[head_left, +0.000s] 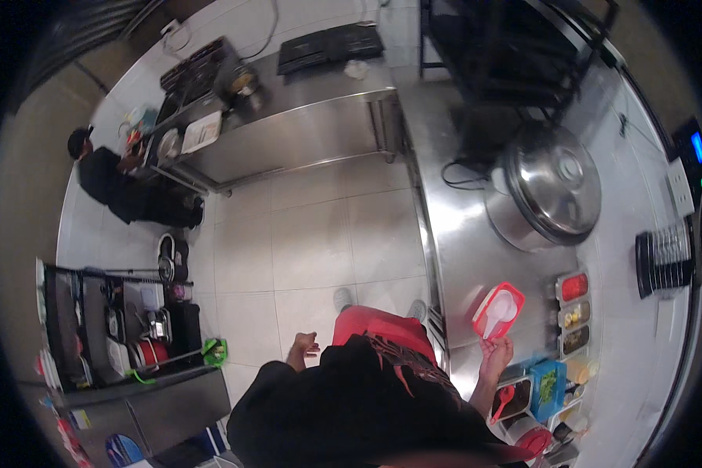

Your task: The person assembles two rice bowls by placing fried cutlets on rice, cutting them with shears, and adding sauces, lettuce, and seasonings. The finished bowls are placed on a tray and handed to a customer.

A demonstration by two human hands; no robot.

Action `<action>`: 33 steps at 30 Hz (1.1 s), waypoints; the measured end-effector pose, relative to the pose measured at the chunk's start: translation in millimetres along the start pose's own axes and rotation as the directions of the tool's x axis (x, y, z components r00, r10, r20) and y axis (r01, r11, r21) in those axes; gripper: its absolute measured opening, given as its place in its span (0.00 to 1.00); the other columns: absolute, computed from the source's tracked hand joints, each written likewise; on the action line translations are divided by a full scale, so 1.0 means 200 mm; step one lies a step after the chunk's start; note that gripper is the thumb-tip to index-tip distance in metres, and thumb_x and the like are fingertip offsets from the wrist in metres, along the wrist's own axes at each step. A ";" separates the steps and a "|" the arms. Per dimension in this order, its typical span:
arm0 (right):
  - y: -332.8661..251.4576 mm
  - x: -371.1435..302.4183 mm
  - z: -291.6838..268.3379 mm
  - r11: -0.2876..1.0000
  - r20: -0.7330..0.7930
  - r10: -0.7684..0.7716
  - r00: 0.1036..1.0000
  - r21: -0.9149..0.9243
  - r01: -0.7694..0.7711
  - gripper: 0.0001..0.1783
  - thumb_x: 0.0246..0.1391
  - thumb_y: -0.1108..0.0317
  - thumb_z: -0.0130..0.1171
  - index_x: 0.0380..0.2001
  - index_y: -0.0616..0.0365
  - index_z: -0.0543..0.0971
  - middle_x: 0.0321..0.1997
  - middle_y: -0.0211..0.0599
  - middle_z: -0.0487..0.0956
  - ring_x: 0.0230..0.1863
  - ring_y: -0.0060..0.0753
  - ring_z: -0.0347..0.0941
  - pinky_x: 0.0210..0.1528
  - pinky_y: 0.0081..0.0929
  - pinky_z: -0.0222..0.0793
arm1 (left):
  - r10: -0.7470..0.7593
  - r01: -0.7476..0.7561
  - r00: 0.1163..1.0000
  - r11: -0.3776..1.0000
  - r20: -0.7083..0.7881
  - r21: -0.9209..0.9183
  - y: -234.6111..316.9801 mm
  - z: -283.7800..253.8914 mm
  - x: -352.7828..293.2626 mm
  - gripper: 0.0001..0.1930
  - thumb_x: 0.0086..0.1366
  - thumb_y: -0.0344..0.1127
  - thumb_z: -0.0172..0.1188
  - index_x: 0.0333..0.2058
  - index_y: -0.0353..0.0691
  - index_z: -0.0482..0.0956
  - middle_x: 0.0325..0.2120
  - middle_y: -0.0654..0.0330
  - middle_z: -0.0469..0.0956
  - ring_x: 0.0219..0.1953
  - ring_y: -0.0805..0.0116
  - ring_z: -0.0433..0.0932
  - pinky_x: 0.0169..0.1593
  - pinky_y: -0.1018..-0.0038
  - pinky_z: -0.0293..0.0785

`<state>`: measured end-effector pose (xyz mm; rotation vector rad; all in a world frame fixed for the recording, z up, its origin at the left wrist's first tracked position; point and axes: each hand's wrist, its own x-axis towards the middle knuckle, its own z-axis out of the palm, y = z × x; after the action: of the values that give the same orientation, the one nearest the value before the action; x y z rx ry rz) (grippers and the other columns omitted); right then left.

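Note:
On the steel counter to the right sits a red-rimmed plastic container [478, 315] with white contents or a white inside. A white scoop [501, 306] lies in it, its handle pointing back toward me. My right hand [497, 356] is at the near edge of the container, fingers pinched around the end of that handle. Away from the counter, my left hand [306, 345] hangs beside my body over the floor. Its fingers are loosely bent and apart, with nothing visible in them.
A big lidded steel pot [550, 187] stands farther along the counter. Small tubs of chopped food [574, 315] line the wall, beside a blue bin of greens [548, 388]. A loaded rack [132, 327] is at left. A person [121, 187] works by the far-left stove [199, 74].

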<state>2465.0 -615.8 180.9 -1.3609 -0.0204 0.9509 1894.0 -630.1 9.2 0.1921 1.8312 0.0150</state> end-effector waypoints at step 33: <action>3.33 -2.23 4.80 0.703 0.623 0.618 0.479 -0.711 0.020 0.11 0.52 0.79 0.52 0.40 0.63 0.71 0.31 0.39 0.78 0.26 0.32 0.79 0.30 0.31 0.84 | 0.017 -0.334 0.904 0.650 -0.427 -0.683 -0.53 -3.57 1.32 0.24 0.65 0.50 0.60 0.46 0.31 0.77 0.32 0.46 0.83 0.41 0.53 0.85 0.40 0.63 0.81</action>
<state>1303.3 -158.3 112.7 -1.3831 -0.9679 2.0340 1129.7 -633.3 -64.8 -0.2396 2.0331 1.0139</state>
